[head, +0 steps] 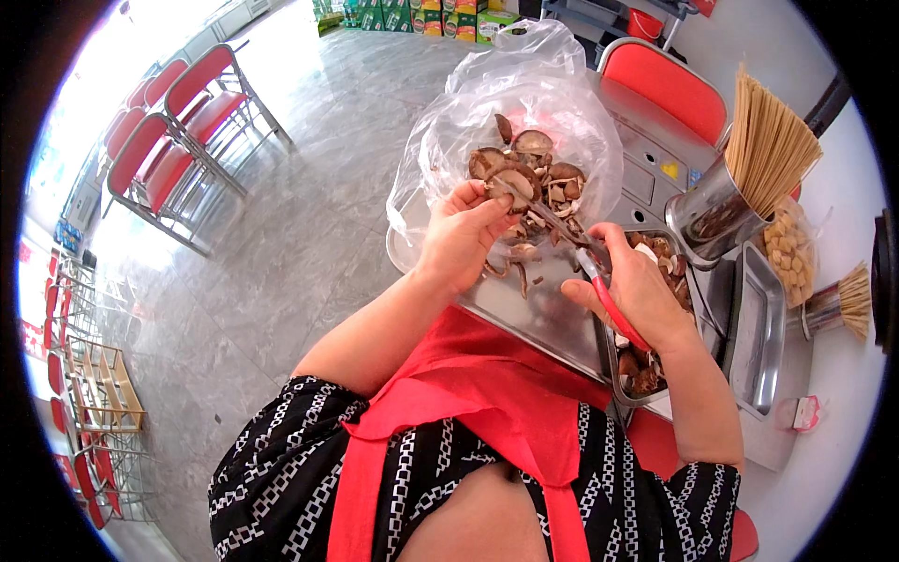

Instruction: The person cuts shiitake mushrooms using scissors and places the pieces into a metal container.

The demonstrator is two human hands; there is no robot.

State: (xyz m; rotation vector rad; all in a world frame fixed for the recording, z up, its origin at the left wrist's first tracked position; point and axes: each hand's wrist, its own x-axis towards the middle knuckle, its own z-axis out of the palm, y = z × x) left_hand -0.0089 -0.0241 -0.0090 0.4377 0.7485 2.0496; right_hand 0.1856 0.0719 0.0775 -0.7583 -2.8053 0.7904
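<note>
Between the thumb and fingers of my left hand (467,235) is a brown mushroom cap (514,186), its pale underside facing up. My right hand (635,291) grips red-handled scissors (605,298), whose blades reach up to the cap. Behind the cap, a clear plastic bag (428,154) holds more mushrooms (565,175) and stem pieces. The bag rests on a metal tray (527,309), where a few dark trimmings (521,279) lie. Partly hidden under my right forearm, a steel pan (635,400) contains cut mushrooms (640,372).
Right of the pan stands a steel cylinder (716,207) full of bamboo skewers (769,144). A second steel pan (755,351), a bag of tan food pieces (792,235) and a smaller skewer holder (823,310) sit farther right. Red chairs (664,77) and drink cartons (428,17) are beyond.
</note>
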